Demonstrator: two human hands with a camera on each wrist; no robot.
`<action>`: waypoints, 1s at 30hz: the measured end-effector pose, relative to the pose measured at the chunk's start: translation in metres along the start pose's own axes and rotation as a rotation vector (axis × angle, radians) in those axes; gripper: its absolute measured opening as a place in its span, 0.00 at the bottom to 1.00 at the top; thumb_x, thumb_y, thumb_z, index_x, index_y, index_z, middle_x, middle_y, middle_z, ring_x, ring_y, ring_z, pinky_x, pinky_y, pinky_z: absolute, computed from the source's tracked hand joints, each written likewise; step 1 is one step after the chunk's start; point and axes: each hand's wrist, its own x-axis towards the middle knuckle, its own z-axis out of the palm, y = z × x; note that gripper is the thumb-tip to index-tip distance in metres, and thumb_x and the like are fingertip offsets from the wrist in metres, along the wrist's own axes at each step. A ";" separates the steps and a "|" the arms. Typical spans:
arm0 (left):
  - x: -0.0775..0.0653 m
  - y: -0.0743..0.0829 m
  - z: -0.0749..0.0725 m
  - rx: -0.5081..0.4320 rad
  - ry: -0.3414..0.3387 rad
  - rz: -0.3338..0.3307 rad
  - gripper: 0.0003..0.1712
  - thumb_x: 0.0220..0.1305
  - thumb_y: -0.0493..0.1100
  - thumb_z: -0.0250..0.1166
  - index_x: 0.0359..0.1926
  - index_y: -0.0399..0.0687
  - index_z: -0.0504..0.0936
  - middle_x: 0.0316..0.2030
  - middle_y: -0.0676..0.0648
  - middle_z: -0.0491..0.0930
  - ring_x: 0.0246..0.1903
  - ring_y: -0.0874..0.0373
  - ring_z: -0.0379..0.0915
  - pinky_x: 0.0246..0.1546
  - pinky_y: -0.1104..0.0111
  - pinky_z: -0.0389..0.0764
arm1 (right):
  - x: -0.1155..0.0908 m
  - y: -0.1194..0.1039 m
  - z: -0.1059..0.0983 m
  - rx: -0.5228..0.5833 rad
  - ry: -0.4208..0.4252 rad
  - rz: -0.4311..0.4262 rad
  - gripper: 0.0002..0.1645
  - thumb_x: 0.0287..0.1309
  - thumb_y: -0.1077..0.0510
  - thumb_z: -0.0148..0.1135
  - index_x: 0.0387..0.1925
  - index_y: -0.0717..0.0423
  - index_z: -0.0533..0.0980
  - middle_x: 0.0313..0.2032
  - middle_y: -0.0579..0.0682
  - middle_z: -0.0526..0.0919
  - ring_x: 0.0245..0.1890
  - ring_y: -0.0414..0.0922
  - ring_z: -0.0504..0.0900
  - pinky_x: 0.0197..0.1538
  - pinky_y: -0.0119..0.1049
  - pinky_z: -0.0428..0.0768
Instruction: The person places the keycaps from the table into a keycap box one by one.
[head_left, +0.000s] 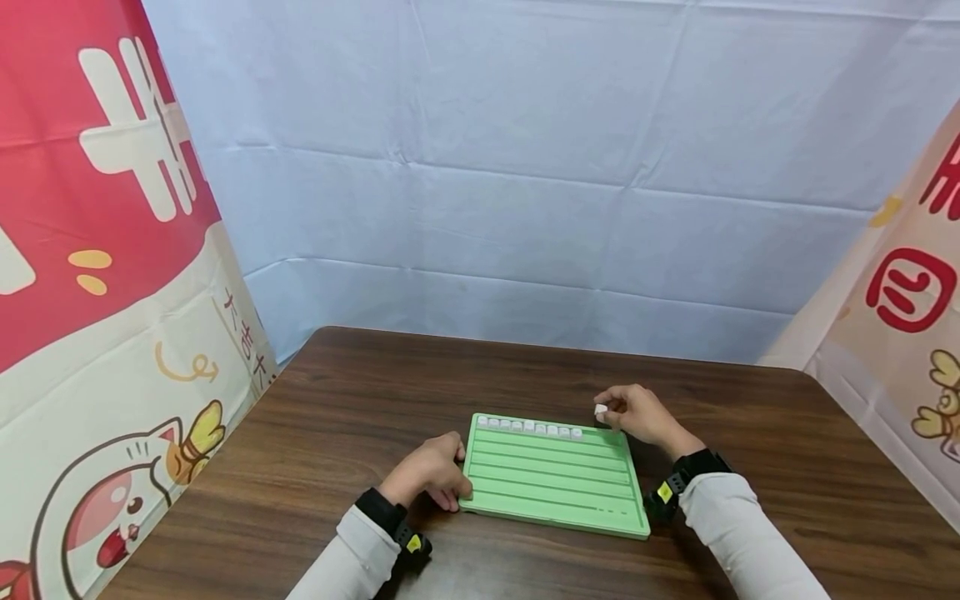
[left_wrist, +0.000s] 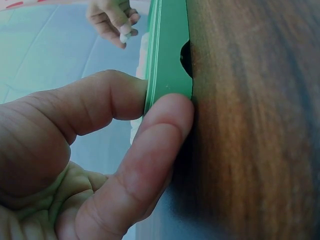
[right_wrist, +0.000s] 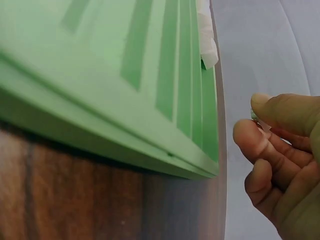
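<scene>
A green grooved board (head_left: 551,475) lies on the table, and a row of small white blocks (head_left: 528,427) fills much of its far groove from the left end. My left hand (head_left: 435,471) grips the board's left edge, one digit on the top rim and another against the side wall (left_wrist: 167,60). Above the board's far right corner, my right hand (head_left: 637,412) pinches a small white block (head_left: 601,410) between thumb and fingertips. In the right wrist view that block is mostly hidden by the fingers, beside the bare right end of the far groove (right_wrist: 209,115).
The dark wooden table (head_left: 337,417) extends around the board. Behind it hangs a pale blue cloth (head_left: 487,208), with printed cloths at the left (head_left: 112,333) and right (head_left: 900,350). Black straps with cameras sit on both wrists.
</scene>
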 end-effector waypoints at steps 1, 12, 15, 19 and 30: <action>0.000 0.000 0.000 -0.001 0.000 0.001 0.21 0.43 0.24 0.66 0.37 0.34 0.65 0.16 0.35 0.76 0.13 0.50 0.76 0.14 0.62 0.78 | 0.000 0.000 0.001 0.011 0.002 0.005 0.14 0.60 0.66 0.58 0.47 0.70 0.74 0.32 0.51 0.77 0.27 0.48 0.78 0.29 0.40 0.77; 0.001 0.000 0.001 0.000 -0.002 0.006 0.22 0.42 0.24 0.66 0.37 0.34 0.65 0.16 0.36 0.76 0.13 0.49 0.76 0.14 0.62 0.78 | -0.004 0.000 0.004 -0.052 0.032 -0.021 0.08 0.59 0.65 0.60 0.40 0.65 0.78 0.30 0.48 0.78 0.28 0.47 0.76 0.28 0.38 0.75; 0.000 -0.001 0.001 0.001 -0.003 0.005 0.22 0.42 0.24 0.66 0.38 0.33 0.65 0.16 0.36 0.76 0.14 0.49 0.76 0.14 0.62 0.78 | -0.005 -0.002 0.004 -0.049 0.027 -0.023 0.08 0.58 0.66 0.60 0.39 0.66 0.78 0.28 0.48 0.78 0.27 0.47 0.76 0.28 0.37 0.74; -0.001 -0.001 0.001 0.004 -0.007 0.007 0.22 0.43 0.24 0.66 0.38 0.33 0.65 0.16 0.36 0.76 0.14 0.49 0.76 0.15 0.62 0.78 | -0.005 -0.003 0.007 -0.058 0.024 -0.024 0.05 0.57 0.66 0.62 0.37 0.63 0.79 0.28 0.47 0.78 0.27 0.45 0.76 0.28 0.36 0.75; -0.003 0.001 0.000 0.003 -0.008 0.018 0.21 0.43 0.24 0.65 0.38 0.33 0.65 0.17 0.36 0.76 0.14 0.50 0.76 0.15 0.62 0.78 | -0.004 -0.005 0.006 -0.036 -0.069 -0.016 0.05 0.57 0.68 0.59 0.36 0.62 0.79 0.27 0.48 0.78 0.25 0.45 0.76 0.26 0.36 0.73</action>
